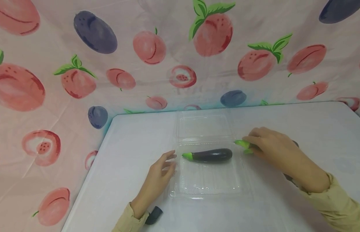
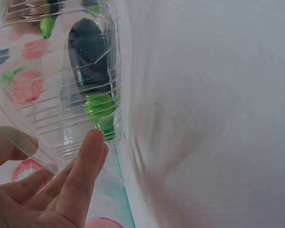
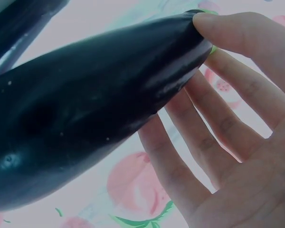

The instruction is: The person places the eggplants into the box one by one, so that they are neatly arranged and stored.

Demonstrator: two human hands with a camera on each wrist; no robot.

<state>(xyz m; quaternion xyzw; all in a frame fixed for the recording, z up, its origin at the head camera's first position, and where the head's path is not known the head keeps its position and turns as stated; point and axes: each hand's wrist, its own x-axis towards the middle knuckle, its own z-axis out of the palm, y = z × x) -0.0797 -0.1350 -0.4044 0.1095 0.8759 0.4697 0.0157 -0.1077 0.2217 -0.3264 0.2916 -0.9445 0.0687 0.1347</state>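
A clear plastic clamshell box (image 1: pixel 209 193) stands with its lid (image 1: pixel 204 127) folded back. Inside its base lies an eggplant (image 1: pixel 211 155), green stem toward the left. At the box's left rim is my left hand (image 1: pixel 159 172), fingers fairly straight and touching the edge; the left wrist view shows a fingertip (image 2: pixel 92 140) against the ribbed wall. My right hand (image 1: pixel 272 149), just right of the box, grips a second eggplant (image 3: pixel 95 99) between thumb and fingers near its stem end. Its green cap (image 1: pixel 242 143) pokes out toward the box; most of its body is hidden beneath the hand in the head view.
Another dark glossy shape (image 3: pixel 23 28) fills the upper left corner of the right wrist view. A white table (image 1: pixel 133 135) carries everything, backed by a fruit-printed cloth (image 1: pixel 168 19). A black device (image 1: pixel 153 216) sits at the left wrist.
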